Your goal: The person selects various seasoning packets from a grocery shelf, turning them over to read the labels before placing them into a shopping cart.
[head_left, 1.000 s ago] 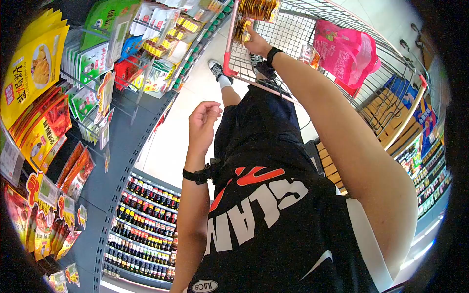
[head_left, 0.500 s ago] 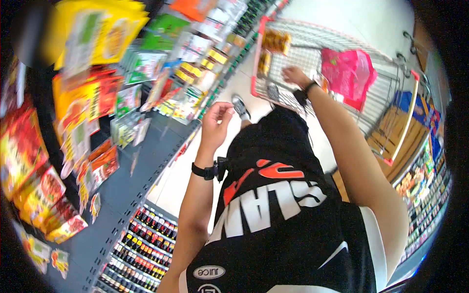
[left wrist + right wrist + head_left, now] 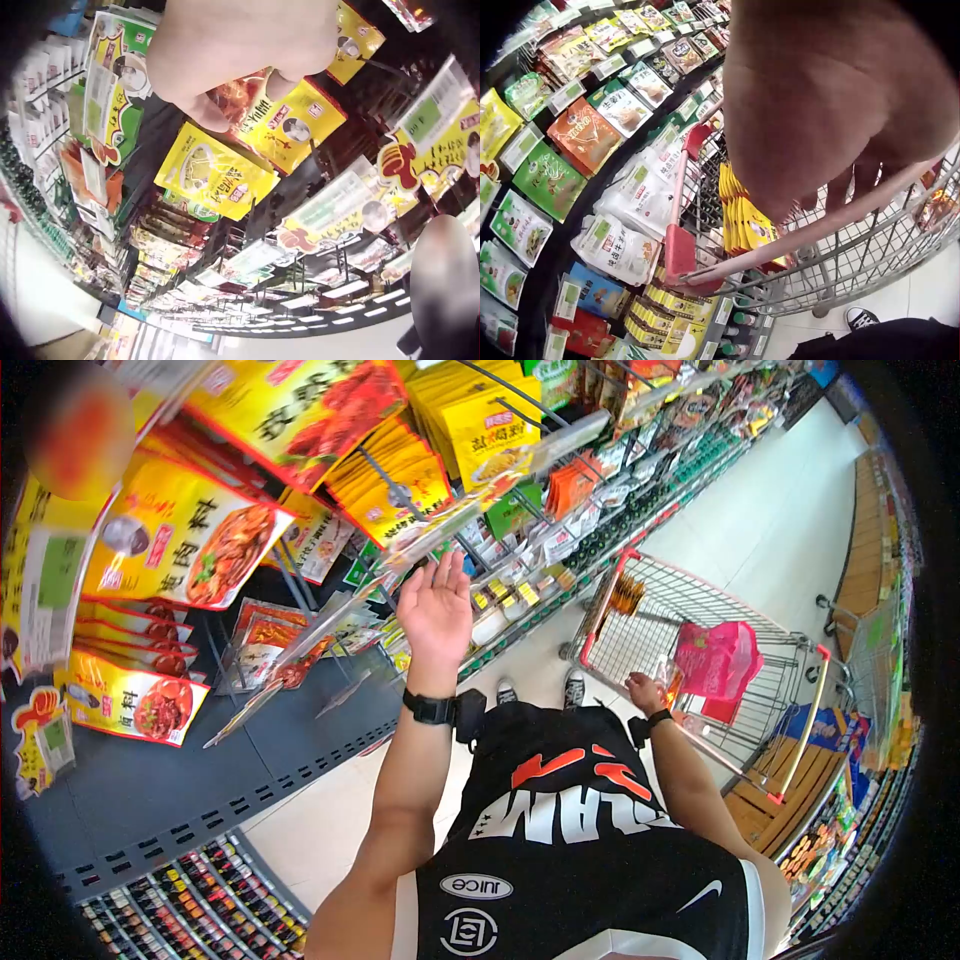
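My left hand (image 3: 436, 610) is raised in front of the rack with its fingers extended and nothing in its palm. In the left wrist view the left hand (image 3: 244, 56) overlaps yellow seasoning packets (image 3: 217, 171) hanging on hooks; contact cannot be told. My right hand (image 3: 646, 688) hangs by the near side of the shopping cart (image 3: 745, 603), its fingers loose and holding nothing. In the right wrist view that hand (image 3: 832, 97) is above the cart's rim (image 3: 795, 236). Yellow packets (image 3: 742, 214) stand stacked in the cart's corner. A pink bag (image 3: 716, 658) lies in the basket.
Hanging packets (image 3: 190, 540) and price tags jut out from the rack on the left. Bottles line a low shelf (image 3: 200, 900) at the bottom left. Pale floor (image 3: 745, 490) runs past the cart, and a wooden display (image 3: 765, 810) stands at the right.
My right hand has come away from the packets in the cart and drawn back towards my body. My left hand has risen towards the rack, its fingers straighter. The view has shifted towards the rack.
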{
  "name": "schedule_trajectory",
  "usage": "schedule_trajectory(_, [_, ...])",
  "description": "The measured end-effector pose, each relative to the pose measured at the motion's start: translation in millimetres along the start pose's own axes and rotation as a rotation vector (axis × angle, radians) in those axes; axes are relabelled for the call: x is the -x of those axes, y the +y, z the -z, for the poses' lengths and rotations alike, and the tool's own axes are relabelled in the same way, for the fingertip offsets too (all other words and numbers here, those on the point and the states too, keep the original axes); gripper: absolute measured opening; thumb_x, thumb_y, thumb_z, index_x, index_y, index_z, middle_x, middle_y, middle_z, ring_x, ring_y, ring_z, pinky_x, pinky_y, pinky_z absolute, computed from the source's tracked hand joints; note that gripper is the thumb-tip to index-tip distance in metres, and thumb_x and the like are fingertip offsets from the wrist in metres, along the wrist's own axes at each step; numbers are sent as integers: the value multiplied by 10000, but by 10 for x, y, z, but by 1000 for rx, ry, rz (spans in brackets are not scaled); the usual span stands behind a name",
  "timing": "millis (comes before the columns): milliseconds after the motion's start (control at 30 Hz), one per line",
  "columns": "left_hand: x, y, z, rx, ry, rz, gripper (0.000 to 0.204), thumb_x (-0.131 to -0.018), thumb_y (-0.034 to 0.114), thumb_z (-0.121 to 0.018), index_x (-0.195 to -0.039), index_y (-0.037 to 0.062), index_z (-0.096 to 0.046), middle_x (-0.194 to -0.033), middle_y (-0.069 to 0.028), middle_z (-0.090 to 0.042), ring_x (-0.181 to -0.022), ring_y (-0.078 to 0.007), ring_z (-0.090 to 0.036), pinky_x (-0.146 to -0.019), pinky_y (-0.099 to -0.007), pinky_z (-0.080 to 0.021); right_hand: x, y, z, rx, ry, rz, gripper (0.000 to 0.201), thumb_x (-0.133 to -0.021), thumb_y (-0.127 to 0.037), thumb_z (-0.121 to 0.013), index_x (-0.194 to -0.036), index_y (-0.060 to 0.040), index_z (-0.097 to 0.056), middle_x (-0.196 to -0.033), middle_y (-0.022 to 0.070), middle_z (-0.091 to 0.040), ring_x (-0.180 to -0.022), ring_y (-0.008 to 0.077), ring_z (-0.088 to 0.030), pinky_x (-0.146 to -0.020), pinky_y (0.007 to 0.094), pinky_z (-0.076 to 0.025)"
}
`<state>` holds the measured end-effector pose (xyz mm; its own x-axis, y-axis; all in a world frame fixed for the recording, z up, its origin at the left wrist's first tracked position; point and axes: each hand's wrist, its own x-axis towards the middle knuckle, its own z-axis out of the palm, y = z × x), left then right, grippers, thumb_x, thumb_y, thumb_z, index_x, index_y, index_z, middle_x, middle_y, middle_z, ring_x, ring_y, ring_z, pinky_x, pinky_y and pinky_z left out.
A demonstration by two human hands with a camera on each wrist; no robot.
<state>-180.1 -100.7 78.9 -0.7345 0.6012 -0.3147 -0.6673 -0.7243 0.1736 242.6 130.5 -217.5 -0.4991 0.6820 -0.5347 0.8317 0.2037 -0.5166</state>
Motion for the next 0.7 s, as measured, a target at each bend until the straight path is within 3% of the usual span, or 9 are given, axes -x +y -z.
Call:
schedule_trajectory(133, [-173, 43, 56, -26, -118, -76, 304, -937, 138, -543, -1209, 4, -566, -1305, -121, -566, -1169, -270, -576, -888, -361, -508, -74, -123, -24, -50, -40, -84, 557, -925, -302, -606, -1353, 37, -496, -1323, 214, -584, -1242, 324, -551, -1051, 370, -423])
schedule_trajectory(233, [-74, 48, 57, -66, -104, -54, 312, -950, 152, -538, -1236, 30, -565, -1282, -93, -595, -1138, -258, -591, -866, -350, -508, 83, -379, 17, -43, 34, -82, 568, -915, -308, -613, -1367, 15, -496, -1331, 204, -583, -1251, 323, -547, -1057, 372, -418])
schedule_trajectory(367, [60, 51, 138, -203, -71, 2, 236, -974, 237, -565, -1158, 99, -614, -1164, -9, -664, -1079, -182, -604, -816, -336, -490, 276, -528, 48, -2, 55, -89, 581, -887, -277, -629, -1367, 21, -494, -1348, 222, -566, -1252, 325, -549, -1047, 373, -429])
schedule_trajectory(400, [110, 39, 125, -212, -33, 28, 150, -951, 231, -629, -1083, 160, -625, -1148, 10, -656, -907, -154, -640, -723, -314, -479, 292, -516, 42, -23, 57, -84, 575, -885, -264, -628, -1363, 24, -495, -1349, 226, -564, -1254, 329, -547, -1047, 371, -430])
schedule_trajectory(500, [233, -26, 193, -262, 31, 23, 159, -948, 218, -652, -1090, 152, -626, -1122, -4, -656, -859, -129, -623, -690, -292, -459, 312, -562, 58, -34, 45, -73, 557, -883, -240, -620, -1353, 34, -498, -1346, 247, -556, -1261, 340, -541, -1041, 373, -436])
schedule_trajectory(633, [492, 22, 14, -341, -194, -107, 304, -953, 149, -642, -1244, 105, -566, -1211, -45, -634, -1033, -156, -636, -824, -330, -518, 174, -598, 50, 119, 174, -27, 557, -821, -229, -660, -1287, 54, -544, -1294, 298, -567, -1222, 381, -557, -1033, 396, -439])
schedule_trajectory(667, [549, 16, -37, -355, -211, -136, 386, -957, 105, -618, -1324, 74, -500, -1279, -71, -600, -1145, -192, -609, -956, -376, -511, 141, -608, 34, 87, 211, -25, 518, -802, -234, -670, -1228, 46, -579, -1236, 314, -587, -1183, 398, -568, -1015, 412, -444])
schedule_trajectory(700, [583, 16, -18, -378, -234, -161, 394, -958, 87, -608, -1332, 61, -489, -1289, -79, -592, -1156, -195, -604, -977, -381, -503, 138, -658, 39, 101, 250, 11, 505, -806, -237, -668, -1219, 40, -582, -1222, 312, -591, -1177, 399, -569, -1007, 417, -447])
